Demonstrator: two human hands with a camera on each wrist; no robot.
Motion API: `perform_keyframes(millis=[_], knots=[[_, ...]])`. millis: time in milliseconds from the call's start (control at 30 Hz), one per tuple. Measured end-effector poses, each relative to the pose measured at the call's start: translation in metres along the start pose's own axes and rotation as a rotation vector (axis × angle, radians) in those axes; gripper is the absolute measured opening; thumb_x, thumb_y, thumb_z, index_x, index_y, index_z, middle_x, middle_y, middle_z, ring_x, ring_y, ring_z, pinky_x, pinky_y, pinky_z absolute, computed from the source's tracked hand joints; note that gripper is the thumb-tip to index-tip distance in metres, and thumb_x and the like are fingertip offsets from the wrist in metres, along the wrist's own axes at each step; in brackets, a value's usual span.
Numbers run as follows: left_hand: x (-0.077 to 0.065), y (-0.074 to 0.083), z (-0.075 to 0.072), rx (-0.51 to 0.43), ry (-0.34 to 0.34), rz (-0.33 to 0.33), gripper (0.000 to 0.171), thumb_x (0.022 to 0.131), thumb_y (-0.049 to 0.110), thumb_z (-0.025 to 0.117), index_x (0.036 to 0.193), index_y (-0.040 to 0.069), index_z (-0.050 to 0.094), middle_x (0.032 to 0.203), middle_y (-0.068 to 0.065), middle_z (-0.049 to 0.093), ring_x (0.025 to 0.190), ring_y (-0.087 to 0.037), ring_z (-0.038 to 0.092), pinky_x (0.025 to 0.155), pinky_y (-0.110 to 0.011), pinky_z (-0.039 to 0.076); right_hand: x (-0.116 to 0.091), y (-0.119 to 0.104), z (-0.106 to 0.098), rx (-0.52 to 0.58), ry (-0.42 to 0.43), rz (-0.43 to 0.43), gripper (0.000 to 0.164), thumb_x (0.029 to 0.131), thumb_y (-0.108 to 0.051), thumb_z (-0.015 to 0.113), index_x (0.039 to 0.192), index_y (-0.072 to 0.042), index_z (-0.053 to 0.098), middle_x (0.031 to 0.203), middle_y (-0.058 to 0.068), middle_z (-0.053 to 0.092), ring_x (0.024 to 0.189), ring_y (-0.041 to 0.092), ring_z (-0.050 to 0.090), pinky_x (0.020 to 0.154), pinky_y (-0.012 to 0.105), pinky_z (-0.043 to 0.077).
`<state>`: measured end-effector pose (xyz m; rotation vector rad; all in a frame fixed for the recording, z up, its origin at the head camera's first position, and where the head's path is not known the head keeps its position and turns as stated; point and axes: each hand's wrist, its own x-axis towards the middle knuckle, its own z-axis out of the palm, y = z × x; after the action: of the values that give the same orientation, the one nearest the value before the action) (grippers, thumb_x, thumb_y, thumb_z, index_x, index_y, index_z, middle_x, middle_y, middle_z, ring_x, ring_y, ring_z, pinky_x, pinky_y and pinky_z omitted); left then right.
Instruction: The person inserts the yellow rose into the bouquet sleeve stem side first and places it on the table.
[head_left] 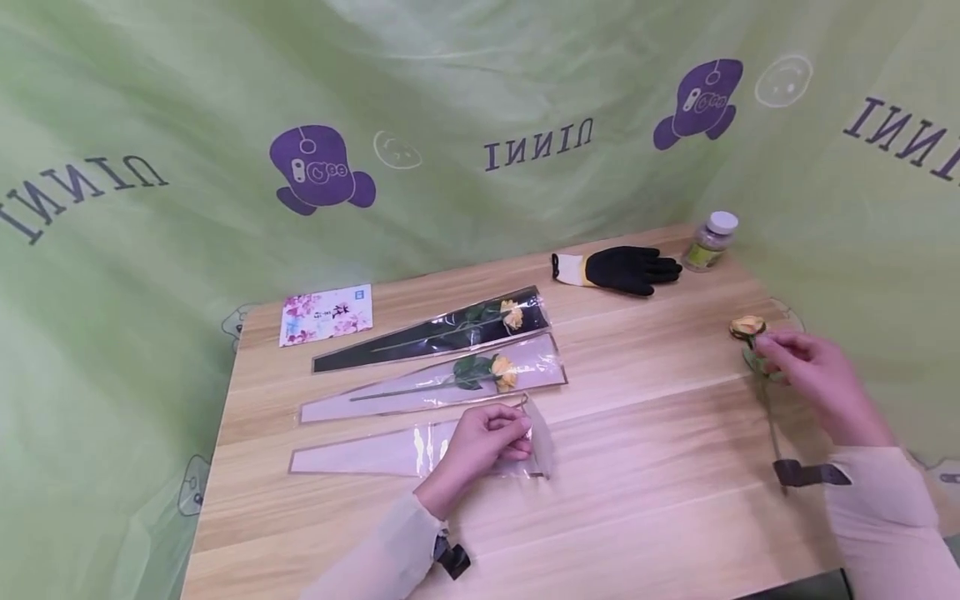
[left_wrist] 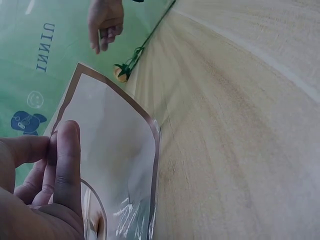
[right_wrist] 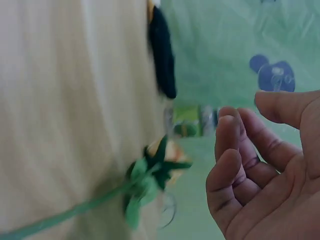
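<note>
At the mouth of the nearest flower sleeve (head_left: 352, 458), my left hand (head_left: 487, 442) pinches the brown-bordered edge between thumb and fingers. In the left wrist view the mouth of that sleeve (left_wrist: 115, 115) stands lifted beside the fingers. My right hand (head_left: 813, 375) hovers by a yellow rose (head_left: 748, 327) at the table's right side. The right wrist view shows the right hand (right_wrist: 265, 170) with loosely bent fingers and nothing between them, apart from the rose's green leaves (right_wrist: 142, 187). The rose's stem runs toward the near edge.
Farther back lie a white sleeve (head_left: 330, 411) and a black sleeve (head_left: 352, 357), each with a yellow rose inside. A floral-printed packet (head_left: 326, 315), a black-palmed glove (head_left: 630, 270) and a white-capped jar (head_left: 708, 242) are along the back edge. Green fabric (head_left: 465, 75) hangs behind the table.
</note>
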<state>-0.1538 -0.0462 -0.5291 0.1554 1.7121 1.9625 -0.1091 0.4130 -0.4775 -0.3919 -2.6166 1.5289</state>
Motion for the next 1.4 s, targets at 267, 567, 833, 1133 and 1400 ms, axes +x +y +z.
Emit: perform_keyframes(millis=[267, 567, 833, 1133, 1400], knots=[[0.001, 0.004, 0.002, 0.009, 0.002, 0.01, 0.022, 0.094, 0.006, 0.073, 0.106, -0.011, 0.067, 0.082, -0.017, 0.072, 0.066, -0.017, 0.071, 0.067, -0.032, 0.066, 0.019, 0.032, -0.002, -0.477, 0.016, 0.005, 0.049, 0.102, -0.041, 0.059, 0.111, 0.006, 0.066, 0.099, 0.025, 0.068, 0.087, 0.037, 0.061, 0.067, 0.039, 0.049], [0.0, 0.001, 0.002, 0.01, 0.013, -0.001, 0.018, 0.093, 0.004, 0.073, 0.103, -0.009, 0.068, 0.082, -0.018, 0.072, 0.066, -0.017, 0.071, 0.066, -0.034, 0.066, 0.041, 0.058, -0.002, -0.579, -0.065, -0.01, 0.035, 0.099, -0.034, 0.064, 0.086, -0.001, 0.07, 0.072, 0.003, 0.064, 0.063, 0.021, 0.052, 0.055, 0.029, 0.042], [0.003, 0.002, 0.001, 0.035, 0.026, -0.018, 0.018, 0.093, 0.006, 0.074, 0.103, -0.008, 0.07, 0.082, -0.017, 0.072, 0.066, -0.018, 0.071, 0.067, -0.034, 0.066, 0.017, 0.002, 0.012, 0.15, -0.105, 0.02, 0.022, 0.103, -0.023, 0.063, 0.108, -0.002, 0.069, 0.086, -0.001, 0.069, 0.075, 0.01, 0.062, 0.064, 0.021, 0.055], [0.011, 0.009, 0.002, 0.065, 0.014, 0.023, 0.019, 0.094, 0.005, 0.073, 0.104, -0.01, 0.07, 0.081, -0.019, 0.072, 0.066, -0.019, 0.071, 0.066, -0.035, 0.066, -0.026, -0.074, 0.08, 1.251, -0.294, -0.392, 0.031, 0.101, 0.02, 0.034, 0.105, 0.012, 0.063, 0.1, 0.02, 0.07, 0.081, 0.026, 0.071, 0.076, 0.031, 0.064], [0.012, 0.008, 0.006, 0.069, 0.008, 0.034, 0.017, 0.094, 0.003, 0.072, 0.102, -0.011, 0.069, 0.08, -0.018, 0.072, 0.065, -0.017, 0.071, 0.066, -0.034, 0.066, -0.024, -0.08, 0.111, 1.396, -0.25, -0.55, 0.018, 0.099, 0.023, 0.036, 0.105, 0.021, 0.053, 0.1, 0.03, 0.067, 0.081, 0.036, 0.069, 0.077, 0.037, 0.063]])
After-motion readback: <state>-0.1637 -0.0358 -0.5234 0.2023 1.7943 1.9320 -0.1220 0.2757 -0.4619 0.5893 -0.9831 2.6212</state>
